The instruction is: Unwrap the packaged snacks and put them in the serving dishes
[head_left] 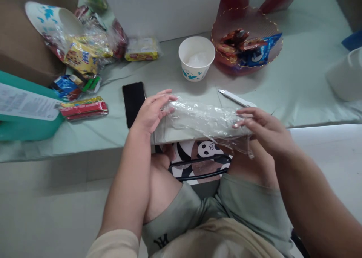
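Note:
A crinkled clear plastic bag (pixel 202 118) stretches between my hands at the front edge of the table, its loose right end drooping over the edge. At its left end, my left hand (pixel 152 109) pinches the film between thumb and fingers. My right hand (pixel 263 128) has its fingertips closed on the other end. Just behind the bag lies a slim white box cutter (pixel 236 98). A black phone (pixel 134 103) rests beside my left hand. Farther back stands a white paper bowl (pixel 197 58) with blue leaf prints and some whitish thing inside.
A pinkish clear bowl (pixel 249 67) holds wrapped snacks. At left, snack packets (pixel 82 58), a tipped paper bowl (pixel 46 19), a red packet (pixel 85 109) and a teal container (pixel 25 128) crowd together. A yellow packet (pixel 142 50) sits at the back, a white bin (pixel 346 77) at right.

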Demonstrator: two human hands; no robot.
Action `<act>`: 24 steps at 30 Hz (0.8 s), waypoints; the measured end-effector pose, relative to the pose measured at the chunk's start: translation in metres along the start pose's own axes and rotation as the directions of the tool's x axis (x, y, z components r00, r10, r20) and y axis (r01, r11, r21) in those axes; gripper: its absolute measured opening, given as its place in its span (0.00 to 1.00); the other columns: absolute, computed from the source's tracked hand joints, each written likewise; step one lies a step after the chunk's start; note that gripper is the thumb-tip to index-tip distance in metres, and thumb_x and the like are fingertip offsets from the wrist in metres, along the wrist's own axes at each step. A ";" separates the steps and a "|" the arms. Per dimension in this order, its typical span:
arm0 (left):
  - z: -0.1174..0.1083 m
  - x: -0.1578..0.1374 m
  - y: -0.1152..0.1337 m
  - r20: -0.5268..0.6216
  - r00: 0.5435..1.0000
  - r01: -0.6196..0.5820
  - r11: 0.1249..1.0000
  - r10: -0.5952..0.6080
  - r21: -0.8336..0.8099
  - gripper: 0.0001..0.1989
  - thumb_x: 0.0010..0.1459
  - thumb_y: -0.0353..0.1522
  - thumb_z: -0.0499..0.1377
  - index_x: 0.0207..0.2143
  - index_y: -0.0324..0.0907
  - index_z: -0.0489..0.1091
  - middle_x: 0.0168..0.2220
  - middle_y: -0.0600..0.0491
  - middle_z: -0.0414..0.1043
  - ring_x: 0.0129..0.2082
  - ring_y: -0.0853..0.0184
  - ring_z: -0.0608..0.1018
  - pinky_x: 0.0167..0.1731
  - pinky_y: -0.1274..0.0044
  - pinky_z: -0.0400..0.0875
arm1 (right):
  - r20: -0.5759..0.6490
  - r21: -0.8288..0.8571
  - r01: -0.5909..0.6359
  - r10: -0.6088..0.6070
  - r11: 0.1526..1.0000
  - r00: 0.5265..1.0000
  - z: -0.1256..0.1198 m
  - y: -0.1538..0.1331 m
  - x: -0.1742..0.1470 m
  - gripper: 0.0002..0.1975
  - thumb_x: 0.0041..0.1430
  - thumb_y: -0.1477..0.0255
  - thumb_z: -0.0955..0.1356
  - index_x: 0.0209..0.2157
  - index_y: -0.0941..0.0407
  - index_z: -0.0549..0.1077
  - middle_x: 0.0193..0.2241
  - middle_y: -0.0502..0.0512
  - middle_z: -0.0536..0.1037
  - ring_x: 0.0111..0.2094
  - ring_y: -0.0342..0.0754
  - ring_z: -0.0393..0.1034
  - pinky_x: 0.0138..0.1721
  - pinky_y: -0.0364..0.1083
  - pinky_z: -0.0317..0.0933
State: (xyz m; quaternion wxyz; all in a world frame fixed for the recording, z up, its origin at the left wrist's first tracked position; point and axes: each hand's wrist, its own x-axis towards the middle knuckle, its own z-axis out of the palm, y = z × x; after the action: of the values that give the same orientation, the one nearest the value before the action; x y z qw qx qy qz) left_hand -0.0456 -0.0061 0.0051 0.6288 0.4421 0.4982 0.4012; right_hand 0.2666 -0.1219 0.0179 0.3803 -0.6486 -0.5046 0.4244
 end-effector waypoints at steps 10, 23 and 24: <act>-0.002 0.011 -0.015 -0.050 0.945 -0.310 0.933 0.324 0.181 0.21 0.64 0.45 0.58 0.23 0.46 0.78 0.49 0.51 0.82 0.57 0.59 0.78 0.66 0.65 0.63 | -0.194 0.219 -0.118 0.162 0.969 0.968 0.011 0.008 -0.005 0.11 0.60 0.60 0.71 0.36 0.52 0.76 0.19 0.49 0.76 0.34 0.50 0.80 0.37 0.48 0.71; 0.003 0.007 -0.004 -0.042 0.987 -0.149 0.987 0.152 0.061 0.05 0.54 0.34 0.63 0.33 0.44 0.77 0.37 0.52 0.80 0.33 0.68 0.81 0.34 0.75 0.77 | -0.306 0.172 -0.151 0.198 0.974 0.931 0.011 0.027 -0.002 0.13 0.49 0.65 0.77 0.36 0.52 0.76 0.28 0.49 0.78 0.29 0.44 0.72 0.30 0.44 0.65; 0.004 0.006 -0.002 -0.027 0.993 -0.114 0.992 0.116 0.055 0.06 0.52 0.32 0.63 0.35 0.44 0.76 0.39 0.53 0.80 0.33 0.68 0.81 0.32 0.76 0.76 | -0.304 0.142 -0.139 0.177 0.980 0.936 0.009 0.031 -0.003 0.15 0.47 0.65 0.77 0.37 0.52 0.76 0.29 0.49 0.77 0.30 0.44 0.72 0.31 0.45 0.65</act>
State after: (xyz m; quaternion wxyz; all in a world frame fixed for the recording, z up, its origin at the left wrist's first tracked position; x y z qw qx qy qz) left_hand -0.0407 -0.0015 0.0017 0.5849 0.4806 0.4920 0.4301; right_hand 0.2683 -0.1302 -0.0132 0.4583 -0.7229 -0.3574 0.3737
